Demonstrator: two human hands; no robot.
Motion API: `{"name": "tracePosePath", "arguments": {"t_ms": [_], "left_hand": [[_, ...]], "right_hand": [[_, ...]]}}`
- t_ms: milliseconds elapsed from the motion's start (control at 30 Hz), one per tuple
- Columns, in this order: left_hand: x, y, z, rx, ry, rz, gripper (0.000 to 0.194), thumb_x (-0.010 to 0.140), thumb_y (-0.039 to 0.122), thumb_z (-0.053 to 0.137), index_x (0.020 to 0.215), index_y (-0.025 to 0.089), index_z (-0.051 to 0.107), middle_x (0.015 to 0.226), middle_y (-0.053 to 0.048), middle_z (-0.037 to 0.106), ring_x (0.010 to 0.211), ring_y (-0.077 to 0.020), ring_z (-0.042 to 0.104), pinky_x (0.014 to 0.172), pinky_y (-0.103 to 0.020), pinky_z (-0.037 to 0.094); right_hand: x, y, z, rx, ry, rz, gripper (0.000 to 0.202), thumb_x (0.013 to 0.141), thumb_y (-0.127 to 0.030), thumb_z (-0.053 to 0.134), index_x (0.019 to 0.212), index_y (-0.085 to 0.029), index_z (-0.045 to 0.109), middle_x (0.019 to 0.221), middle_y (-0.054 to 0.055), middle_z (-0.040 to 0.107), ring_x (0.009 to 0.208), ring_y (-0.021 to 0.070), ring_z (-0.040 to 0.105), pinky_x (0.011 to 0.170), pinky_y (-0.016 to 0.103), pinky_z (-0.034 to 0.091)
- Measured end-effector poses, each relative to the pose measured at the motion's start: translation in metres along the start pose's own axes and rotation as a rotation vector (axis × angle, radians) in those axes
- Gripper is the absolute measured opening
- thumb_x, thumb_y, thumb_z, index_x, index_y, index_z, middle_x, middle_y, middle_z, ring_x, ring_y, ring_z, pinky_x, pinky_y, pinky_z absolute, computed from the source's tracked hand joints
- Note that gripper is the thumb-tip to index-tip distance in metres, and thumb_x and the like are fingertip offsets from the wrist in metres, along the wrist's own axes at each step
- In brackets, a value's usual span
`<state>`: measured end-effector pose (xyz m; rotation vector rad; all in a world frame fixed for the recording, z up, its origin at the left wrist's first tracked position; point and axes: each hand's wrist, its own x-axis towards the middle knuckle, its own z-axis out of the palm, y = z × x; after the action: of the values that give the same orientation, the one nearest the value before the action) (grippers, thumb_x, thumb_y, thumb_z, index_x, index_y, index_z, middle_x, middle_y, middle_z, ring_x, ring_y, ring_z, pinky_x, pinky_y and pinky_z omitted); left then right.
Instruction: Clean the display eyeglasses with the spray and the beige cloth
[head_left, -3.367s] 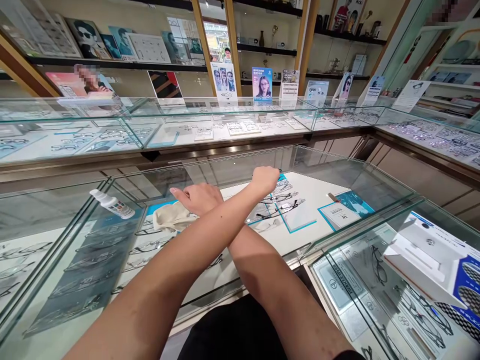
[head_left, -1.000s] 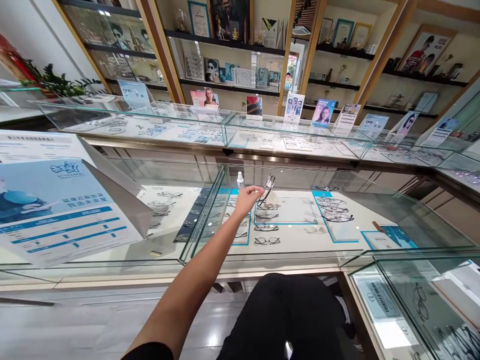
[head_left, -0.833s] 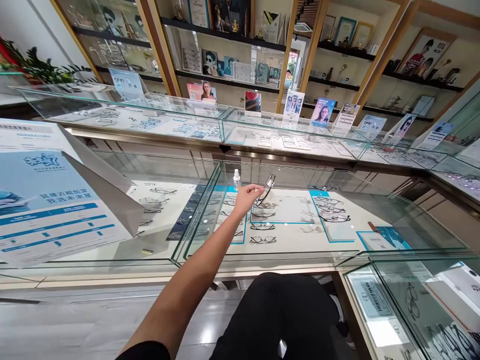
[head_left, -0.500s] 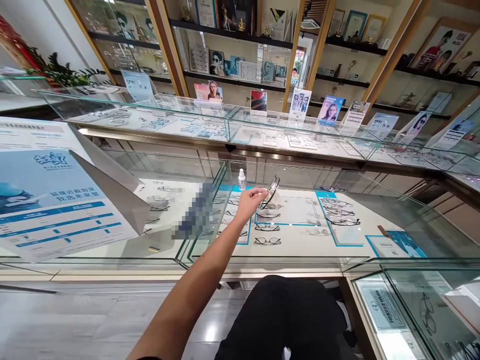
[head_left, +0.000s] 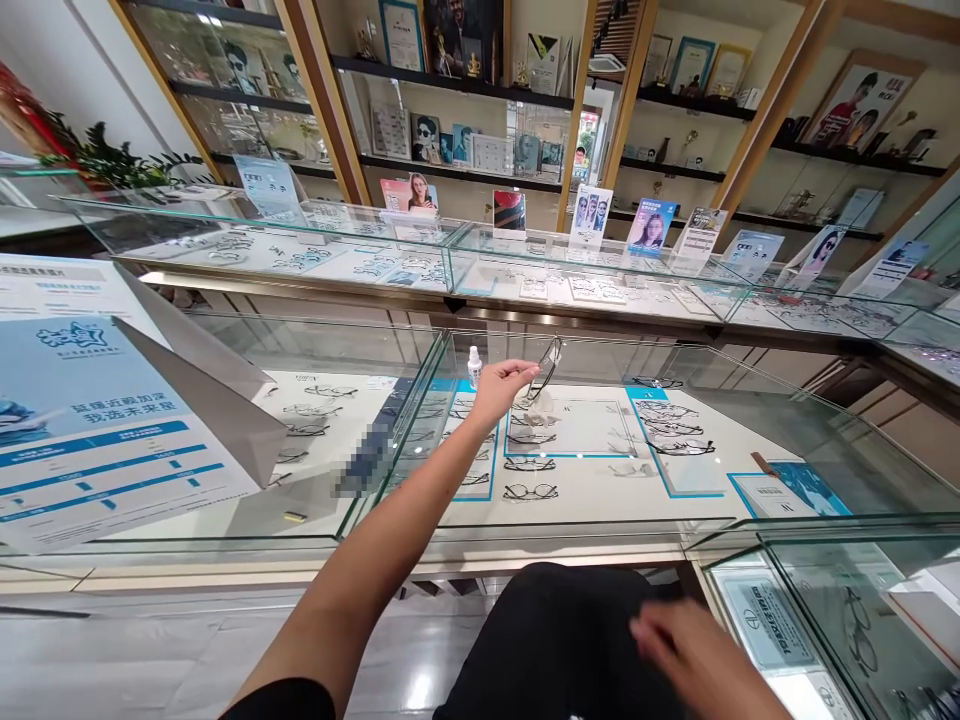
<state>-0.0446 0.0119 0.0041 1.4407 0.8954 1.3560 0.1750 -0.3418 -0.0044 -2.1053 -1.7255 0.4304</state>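
Note:
My left hand reaches over the glass display case, thumb and fingers pinched on a pair of dark-rimmed eyeglasses. The glasses are tilted up on edge. Just below them sits a pale, lumpy object, whose kind I cannot make out. Beyond my left wrist stands a small white bottle. Two pairs of spectacles, an upper one and a lower one, lie below the hand. My right hand is low at the right, in front of my dark trousers, its fingers smeared by motion.
Glass panes and edges border the case. More eyeglasses lie on its right side. A large folded leaflet stand is at left. Across the aisle runs another glass counter with upright cards, backed by shelves.
My right hand has come into view at the lower right. The left hand still pinches the eyeglasses, which are turned slightly and raised a little. The view has shifted slightly.

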Motion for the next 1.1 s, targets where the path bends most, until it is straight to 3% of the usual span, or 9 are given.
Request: {"name": "tracePosePath", "arguments": {"t_ms": [67,100,233,333,433,533,700,933,1100], "left_hand": [[0.002,-0.007,-0.002,-0.019,0.017,-0.011,0.035,0.071,0.050,0.087,0.087,0.020,0.085,0.059,0.000,0.061,0.069,-0.0178,0.059,0.071,-0.032,0.048],[0.002,-0.011,-0.004,-0.030,0.024,-0.016,0.035,0.071,0.050,0.088,0.087,0.020,0.085,0.064,-0.002,0.065,0.073,-0.0187,0.061,0.075,-0.033,0.050],[0.000,-0.018,-0.012,-0.031,0.056,0.028,0.031,0.072,0.050,0.087,0.085,0.021,0.085,0.086,-0.006,0.075,0.086,-0.0202,0.066,0.083,-0.035,0.052],[0.000,-0.019,-0.014,-0.040,0.057,0.059,0.031,0.073,0.051,0.087,0.083,0.022,0.084,0.104,-0.009,0.078,0.102,-0.0238,0.069,0.086,-0.035,0.053],[-0.001,-0.021,-0.011,-0.101,0.015,0.027,0.033,0.073,0.051,0.088,0.087,0.021,0.083,0.112,-0.011,0.079,0.111,-0.0270,0.071,0.095,-0.039,0.054],[-0.004,-0.023,-0.006,-0.133,-0.028,-0.011,0.034,0.073,0.050,0.088,0.089,0.020,0.082,0.109,-0.011,0.081,0.108,-0.0266,0.073,0.100,-0.042,0.054],[-0.006,-0.025,-0.002,-0.089,-0.077,0.011,0.033,0.080,0.048,0.083,0.095,0.020,0.081,0.107,-0.010,0.081,0.103,-0.0250,0.074,0.096,-0.039,0.055],[-0.005,-0.022,-0.005,0.040,-0.013,0.105,0.029,0.087,0.047,0.077,0.096,0.020,0.080,0.109,-0.011,0.081,0.109,-0.0268,0.073,0.094,-0.038,0.053],[-0.004,-0.015,-0.012,0.196,0.063,0.171,0.023,0.090,0.043,0.074,0.091,0.021,0.079,0.108,-0.009,0.082,0.106,-0.0264,0.073,0.090,-0.038,0.049]], "right_hand": [[0.068,-0.021,-0.008,0.063,-0.132,-0.192,0.041,0.104,-0.050,0.053,0.071,-0.029,0.065,0.075,0.006,0.070,0.069,0.0211,0.065,0.065,0.035,0.046],[0.104,-0.035,-0.010,0.115,-0.124,-0.289,0.045,0.105,-0.050,0.048,0.068,-0.029,0.061,0.068,0.006,0.066,0.065,0.0216,0.061,0.063,0.036,0.041],[0.227,-0.087,0.003,0.355,0.315,-0.498,0.044,0.105,-0.049,0.043,0.075,-0.025,0.063,0.066,0.002,0.058,0.064,0.0183,0.051,0.066,0.033,0.038],[0.276,-0.100,0.031,0.420,0.348,-0.537,0.034,0.100,-0.051,0.054,0.098,-0.022,0.073,0.064,-0.003,0.052,0.061,0.0151,0.049,0.066,0.029,0.039],[0.291,-0.095,0.053,0.461,0.279,-0.533,0.036,0.098,-0.052,0.057,0.108,-0.022,0.074,0.064,-0.004,0.051,0.061,0.0142,0.049,0.064,0.027,0.039],[0.290,-0.089,0.060,0.484,0.268,-0.530,0.036,0.102,-0.050,0.052,0.100,-0.022,0.074,0.066,-0.003,0.053,0.061,0.0143,0.046,0.063,0.028,0.038],[0.289,-0.084,0.058,0.575,0.238,-0.536,0.036,0.101,-0.051,0.054,0.092,-0.022,0.073,0.067,-0.002,0.056,0.060,0.0142,0.045,0.061,0.028,0.037],[0.292,-0.078,0.052,0.633,0.269,-0.459,0.038,0.101,-0.053,0.055,0.102,-0.021,0.076,0.065,0.000,0.066,0.055,0.0144,0.054,0.058,0.028,0.044],[0.294,-0.072,0.044,0.732,0.470,-0.354,0.040,0.100,-0.052,0.056,0.111,-0.019,0.076,0.092,0.009,0.081,0.063,0.0176,0.070,0.064,0.030,0.056]]}}
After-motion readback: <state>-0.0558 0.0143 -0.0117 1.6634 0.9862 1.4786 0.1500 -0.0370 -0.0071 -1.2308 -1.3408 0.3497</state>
